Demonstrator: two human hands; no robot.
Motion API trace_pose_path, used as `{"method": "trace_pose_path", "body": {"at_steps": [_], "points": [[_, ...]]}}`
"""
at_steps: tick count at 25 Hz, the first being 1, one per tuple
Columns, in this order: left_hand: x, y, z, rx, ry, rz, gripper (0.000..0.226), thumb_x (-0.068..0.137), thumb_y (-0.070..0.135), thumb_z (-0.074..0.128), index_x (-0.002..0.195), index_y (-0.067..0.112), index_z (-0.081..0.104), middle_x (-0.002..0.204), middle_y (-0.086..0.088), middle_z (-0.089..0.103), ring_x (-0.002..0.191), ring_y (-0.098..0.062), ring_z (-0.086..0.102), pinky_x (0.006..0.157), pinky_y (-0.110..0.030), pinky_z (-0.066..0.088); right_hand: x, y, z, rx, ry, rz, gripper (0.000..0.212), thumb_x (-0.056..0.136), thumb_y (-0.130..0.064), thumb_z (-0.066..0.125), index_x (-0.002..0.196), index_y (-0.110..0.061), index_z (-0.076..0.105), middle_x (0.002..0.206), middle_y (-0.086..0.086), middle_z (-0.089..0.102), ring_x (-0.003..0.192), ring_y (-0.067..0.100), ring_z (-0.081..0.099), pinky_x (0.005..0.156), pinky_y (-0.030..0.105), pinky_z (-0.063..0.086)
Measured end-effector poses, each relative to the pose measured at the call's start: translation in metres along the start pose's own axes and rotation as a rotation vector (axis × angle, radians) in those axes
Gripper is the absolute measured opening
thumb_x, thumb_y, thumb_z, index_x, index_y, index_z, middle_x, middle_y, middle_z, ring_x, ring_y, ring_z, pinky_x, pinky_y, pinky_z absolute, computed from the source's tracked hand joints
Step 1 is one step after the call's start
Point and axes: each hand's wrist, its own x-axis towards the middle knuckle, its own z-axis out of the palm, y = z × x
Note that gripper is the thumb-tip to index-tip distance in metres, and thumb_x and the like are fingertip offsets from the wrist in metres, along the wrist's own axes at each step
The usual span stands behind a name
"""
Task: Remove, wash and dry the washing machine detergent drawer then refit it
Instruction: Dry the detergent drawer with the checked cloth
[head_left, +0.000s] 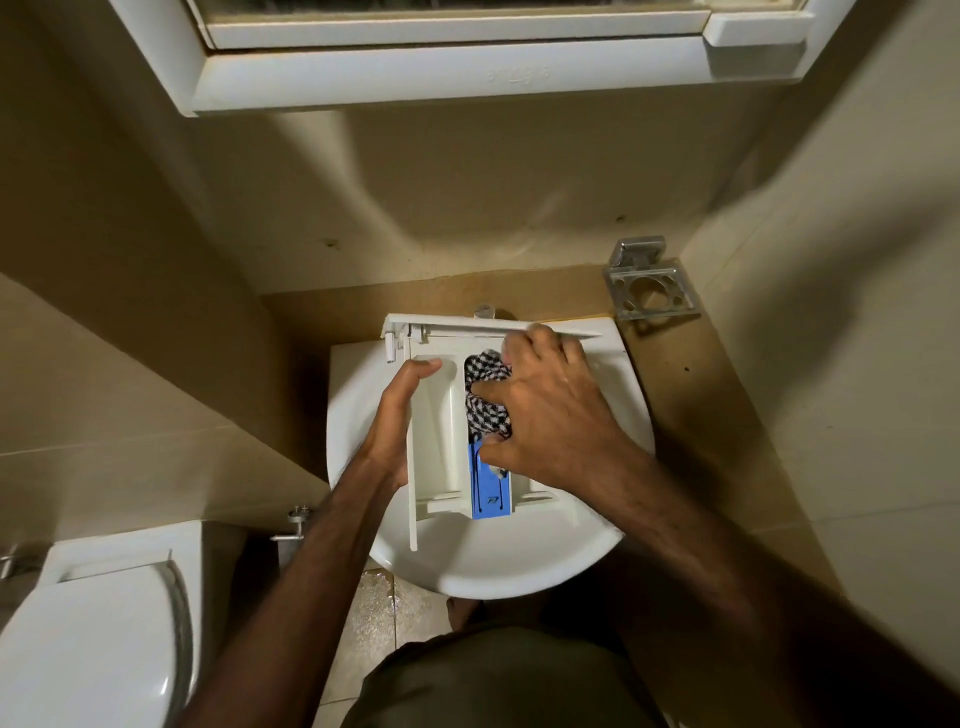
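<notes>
1. Beige tiled walls (519, 197) surround my white basin (467, 566).
2. White window frame (441, 78) overhead.
3. Toilet (93, 634) at lower left.
4. Metal holder (649, 291) on the right wall.
5. Wet floor tiles (374, 618) below.

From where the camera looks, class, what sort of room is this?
Most likely a small bathroom: a white washbasin on a tiled wall, a toilet beside it, and a metal toothbrush holder.
</notes>
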Motion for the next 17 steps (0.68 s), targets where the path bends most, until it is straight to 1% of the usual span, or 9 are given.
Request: {"method": "trace_pose_path", "body": {"at_steps": [2,4,6,7,9,11,14,16,17], "points": [[0.0,0.002,0.0,0.013,0.0,-0.002,0.028,0.092,0.048,0.058,0.091,0.033,0.081,0.085,-0.002,0.079,0.073,-0.017,0.077,0.057,-0.025,0.059,-0.002,0.004,-0.005,-0.022,0.031,-0.06,0.058,0.079,-0.051,0.057,0.132,-0.03,0.066,0.128,0.004,0.055,0.125,0.026,0.044,0.102,0.046,0.037],[0.0,0.003,0.001,0.009,-0.03,-0.004,0.03,0.096,0.045,0.054,0.083,0.037,0.081,0.081,0.005,0.079,0.07,-0.008,0.077,0.054,-0.018,0.057,-0.002,0.011,-0.007,0.045,0.002,-0.068,0.056,0.086,-0.043,0.056,0.139,-0.023,0.058,0.129,0.002,0.058,0.118,0.022,0.052,0.097,0.042,0.045],[0.0,0.002,0.001,0.021,-0.026,-0.002,0.035,0.099,0.042,0.051,0.08,0.041,0.08,0.079,0.012,0.079,0.069,0.0,0.075,0.051,-0.012,0.054,0.0,0.011,-0.006,0.085,0.019,-0.044,0.043,0.094,-0.039,0.057,0.134,-0.022,0.06,0.128,-0.002,0.062,0.112,0.02,0.061,0.089,0.037,0.05],[0.0,0.001,0.001,0.036,-0.038,-0.008,0.034,0.098,0.041,0.051,0.082,0.041,0.081,0.08,0.01,0.08,0.069,-0.001,0.075,0.051,-0.013,0.054,0.001,0.007,-0.003,0.077,0.035,-0.029,0.034,0.097,-0.038,0.059,0.127,-0.023,0.065,0.126,-0.002,0.062,0.109,0.019,0.063,0.085,0.035,0.05],[0.0,-0.002,0.004,0.03,-0.054,-0.028,0.031,0.096,0.041,0.053,0.085,0.035,0.082,0.083,0.003,0.08,0.07,-0.009,0.076,0.055,-0.018,0.057,0.004,-0.006,0.002,0.036,0.049,0.051,0.019,0.096,-0.032,0.067,0.111,-0.022,0.073,0.127,0.0,0.062,0.102,0.019,0.066,0.079,0.035,0.053],[0.002,-0.002,0.007,0.005,-0.034,-0.025,0.032,0.093,0.039,0.054,0.083,0.03,0.082,0.08,-0.001,0.078,0.069,-0.014,0.075,0.055,-0.022,0.057,0.008,-0.018,0.007,0.048,0.054,0.192,0.015,0.094,-0.023,0.071,0.107,-0.018,0.074,0.132,0.006,0.059,0.096,0.022,0.069,0.073,0.036,0.055],[0.003,-0.001,0.009,-0.006,-0.055,-0.035,0.032,0.091,0.04,0.054,0.082,0.027,0.082,0.077,-0.003,0.076,0.066,-0.016,0.073,0.055,-0.023,0.057,0.015,-0.031,0.012,0.126,0.107,0.344,0.018,0.098,-0.015,0.061,0.114,-0.012,0.065,0.127,0.009,0.06,0.091,0.026,0.072,0.069,0.035,0.054],[0.004,0.0,0.007,-0.012,-0.03,-0.03,0.031,0.09,0.041,0.055,0.085,0.027,0.082,0.079,-0.004,0.076,0.067,-0.018,0.074,0.056,-0.024,0.057,0.021,-0.035,0.014,0.171,0.164,0.395,0.026,0.102,-0.019,0.056,0.128,-0.012,0.054,0.121,0.007,0.062,0.095,0.026,0.072,0.072,0.035,0.055],[0.004,0.0,0.006,-0.014,-0.016,-0.035,0.031,0.089,0.043,0.057,0.088,0.026,0.082,0.082,-0.006,0.076,0.069,-0.02,0.074,0.057,-0.026,0.058,0.02,-0.035,0.014,0.186,0.175,0.389,0.029,0.104,-0.023,0.055,0.131,-0.014,0.049,0.119,0.005,0.062,0.099,0.025,0.07,0.074,0.035,0.056]]}}
